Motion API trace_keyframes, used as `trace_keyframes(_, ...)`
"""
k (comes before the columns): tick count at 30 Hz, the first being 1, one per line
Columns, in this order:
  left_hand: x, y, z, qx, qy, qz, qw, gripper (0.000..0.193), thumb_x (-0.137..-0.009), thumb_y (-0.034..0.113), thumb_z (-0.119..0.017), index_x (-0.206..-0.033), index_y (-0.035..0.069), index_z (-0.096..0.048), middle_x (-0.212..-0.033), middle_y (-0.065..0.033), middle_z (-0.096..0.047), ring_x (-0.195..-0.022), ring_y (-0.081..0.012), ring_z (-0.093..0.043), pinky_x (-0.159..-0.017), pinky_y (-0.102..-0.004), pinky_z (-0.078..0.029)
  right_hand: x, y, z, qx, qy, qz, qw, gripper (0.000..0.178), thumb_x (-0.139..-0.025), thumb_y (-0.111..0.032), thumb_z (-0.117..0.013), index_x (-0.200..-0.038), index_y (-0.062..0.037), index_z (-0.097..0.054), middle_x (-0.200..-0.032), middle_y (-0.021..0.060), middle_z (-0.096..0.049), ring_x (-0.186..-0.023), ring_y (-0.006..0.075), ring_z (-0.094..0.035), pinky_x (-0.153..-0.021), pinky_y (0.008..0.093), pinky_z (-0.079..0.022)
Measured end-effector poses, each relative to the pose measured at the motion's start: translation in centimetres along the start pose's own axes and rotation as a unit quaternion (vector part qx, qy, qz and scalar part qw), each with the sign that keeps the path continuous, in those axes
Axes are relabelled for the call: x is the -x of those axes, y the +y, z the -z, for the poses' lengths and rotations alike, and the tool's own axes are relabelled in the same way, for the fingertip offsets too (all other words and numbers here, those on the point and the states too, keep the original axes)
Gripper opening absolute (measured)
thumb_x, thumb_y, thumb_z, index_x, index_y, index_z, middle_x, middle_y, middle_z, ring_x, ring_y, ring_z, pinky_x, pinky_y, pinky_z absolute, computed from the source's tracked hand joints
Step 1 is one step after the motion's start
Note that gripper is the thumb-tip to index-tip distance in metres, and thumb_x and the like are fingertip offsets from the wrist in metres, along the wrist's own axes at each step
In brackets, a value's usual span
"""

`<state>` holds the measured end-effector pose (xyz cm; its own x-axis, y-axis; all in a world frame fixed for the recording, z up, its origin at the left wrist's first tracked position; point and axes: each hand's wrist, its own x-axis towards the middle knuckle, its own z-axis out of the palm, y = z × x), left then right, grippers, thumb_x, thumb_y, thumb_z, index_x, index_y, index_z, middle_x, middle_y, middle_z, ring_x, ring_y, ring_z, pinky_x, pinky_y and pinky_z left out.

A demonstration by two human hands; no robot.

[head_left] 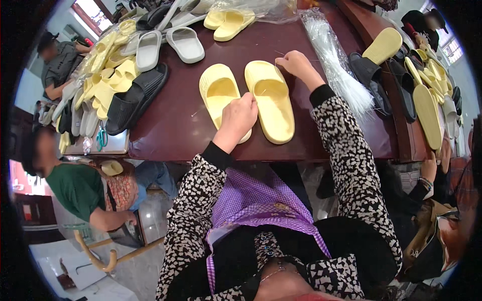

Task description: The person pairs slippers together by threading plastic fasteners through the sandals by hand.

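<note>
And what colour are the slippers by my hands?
The slippers are yellow, clearest in the head view.

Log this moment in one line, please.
Left hand: over left yellow slide slipper | Right hand: beside toe of right yellow slide slipper | Nearby: clear plastic bag of white strips

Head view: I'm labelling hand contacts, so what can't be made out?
All in the head view:
Left grip: the back of the hand hides most of its fingertips.
Left yellow slipper: its right edge is partly hidden behind that hand.
Right grip: anything thin pinched there is too fine to trace.
Clear plastic bag: cut off by the top edge.
</note>
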<state>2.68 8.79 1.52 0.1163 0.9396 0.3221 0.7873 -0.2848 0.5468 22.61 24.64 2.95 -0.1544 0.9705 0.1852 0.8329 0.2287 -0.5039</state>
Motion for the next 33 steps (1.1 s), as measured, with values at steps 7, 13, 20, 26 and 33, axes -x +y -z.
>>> trace_keyframes(7, 0.7, -0.2, 0.2, -0.005, -0.006, -0.01, 1.0, 0.014, -0.085, 0.014, -0.056, -0.083, 0.001, -0.06, -0.074, -0.0183, -0.064, -0.071, -0.0354, -0.063, -0.065, -0.0434, -0.05, -2.0, -1.0, -2.3, 0.032, -0.092, -0.011, 0.995, 0.034, -0.072, -0.029, -0.068, -0.088, 0.0014, -0.068, -0.085, 0.0208, -0.066, -0.084, 0.0346, -0.065, -0.076, 0.0407, -0.05)
trace_keyframes(13, 1.2, -0.7, 0.6, 0.018, 0.017, -0.069, 0.997, 0.015, -0.085, 0.014, -0.057, -0.083, -0.001, -0.06, -0.077, -0.0165, -0.064, -0.071, -0.0304, -0.063, -0.064, -0.0395, -0.05, -1.3, -1.4, -3.4, -0.076, 0.051, 0.025, 0.995, 0.023, -0.074, -0.022, -0.067, -0.084, -0.0018, -0.069, -0.075, 0.0163, -0.067, -0.074, 0.0312, -0.066, -0.071, 0.0374, -0.051)
trace_keyframes(20, -0.1, -0.9, 1.5, 0.289, -0.09, 0.016, 0.953, 0.015, -0.084, 0.014, -0.06, -0.081, -0.001, -0.059, -0.068, -0.0023, -0.058, -0.063, -0.0112, -0.054, -0.058, -0.027, -0.044, -0.8, -2.3, -3.9, -0.158, 0.061, 0.036, 0.985, 0.016, -0.077, -0.015, -0.063, -0.081, 0.0002, -0.068, -0.069, 0.0107, -0.067, -0.064, 0.0201, -0.065, -0.063, 0.0308, -0.05)
trace_keyframes(26, -0.1, -2.9, 1.4, 0.407, -0.176, 0.026, 0.896, 0.018, -0.08, 0.013, -0.062, -0.075, -0.003, -0.057, -0.062, -0.0032, -0.055, -0.06, -0.0083, -0.049, -0.057, -0.0256, -0.043, 0.7, -1.9, -4.6, -0.159, 0.056, 0.033, 0.985, 0.016, -0.078, -0.013, -0.062, -0.082, 0.0018, -0.067, -0.068, 0.0095, -0.067, -0.063, 0.0158, -0.064, -0.06, 0.0283, -0.049)
trace_keyframes(33, 0.1, -3.3, 3.2, 0.295, -0.173, 0.024, 0.939, 0.013, -0.083, 0.011, -0.06, -0.079, -0.001, -0.056, -0.066, -0.0013, -0.054, -0.062, -0.0079, -0.049, -0.058, -0.0244, -0.041, 2.6, -1.4, -2.5, -0.179, 0.063, 0.01, 0.982, 0.015, -0.079, -0.012, -0.062, -0.083, 0.0021, -0.065, -0.067, 0.009, -0.065, -0.062, 0.0145, -0.063, -0.06, 0.0271, -0.048)
